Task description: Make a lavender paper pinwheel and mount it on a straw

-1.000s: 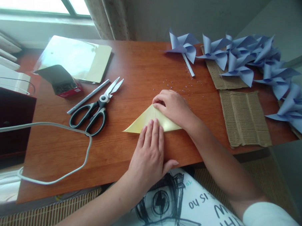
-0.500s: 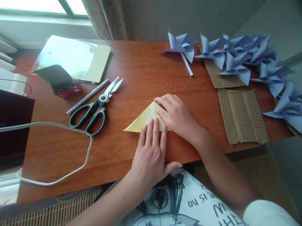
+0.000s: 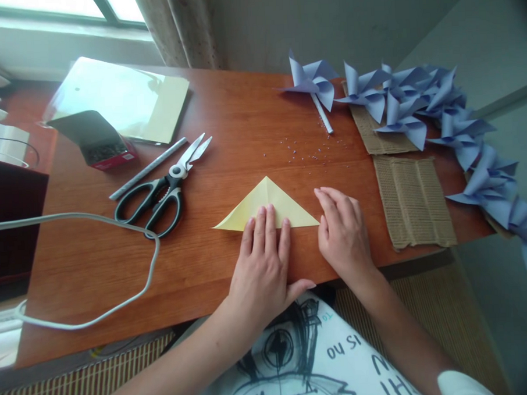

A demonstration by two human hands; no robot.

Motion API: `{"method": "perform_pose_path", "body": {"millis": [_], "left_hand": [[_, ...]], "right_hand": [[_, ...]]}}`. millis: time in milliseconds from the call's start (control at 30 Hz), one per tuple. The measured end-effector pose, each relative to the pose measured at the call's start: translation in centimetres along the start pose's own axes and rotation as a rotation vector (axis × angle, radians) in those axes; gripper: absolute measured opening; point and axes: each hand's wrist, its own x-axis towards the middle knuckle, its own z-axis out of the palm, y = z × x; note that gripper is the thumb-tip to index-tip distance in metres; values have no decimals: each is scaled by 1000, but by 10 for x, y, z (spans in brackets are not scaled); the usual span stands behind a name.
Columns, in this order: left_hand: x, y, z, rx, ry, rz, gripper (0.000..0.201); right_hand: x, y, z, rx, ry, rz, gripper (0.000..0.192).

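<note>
Currently: wooden table (image 3: 225,123) carries everything. Purple pinwheels (image 3: 421,106) run along its right edge, two cardboard pieces (image 3: 412,200) beside them. Scissors (image 3: 160,187) lie left of centre. Yellow paper triangle (image 3: 268,206) is flat near the front edge, mid-table. Left hand (image 3: 261,261) is flat and open, fingertips pressing the triangle's bottom edge. Right hand (image 3: 344,235) is flat and open on the table, just beside the right corner, gripping nothing.

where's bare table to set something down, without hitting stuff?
Free: the stretch between the scissors and the purple beads, above the yellow paper; also the front edge left of the left hand, inside the cable loop. Crowded: right side, cardboard and blue pinwheels.
</note>
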Motion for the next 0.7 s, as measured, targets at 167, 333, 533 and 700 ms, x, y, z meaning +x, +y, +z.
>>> {"method": "perform_pose_path", "body": {"millis": [167,333,533,700], "left_hand": [[0,0,0,15,-4,0,112],[1,1,-1,28,-18,-9,114],[-3,-6,-10,2,-27,-5,103],[-11,-17,-17,-15,-40,-37,96]], "right_hand": [[10,-34,5,673,39,106,43],[18,-53,21,1296,-85,396,35],[15,-48,26,1110,-159,339,41],[18,-52,23,915,-169,231,40]]}}
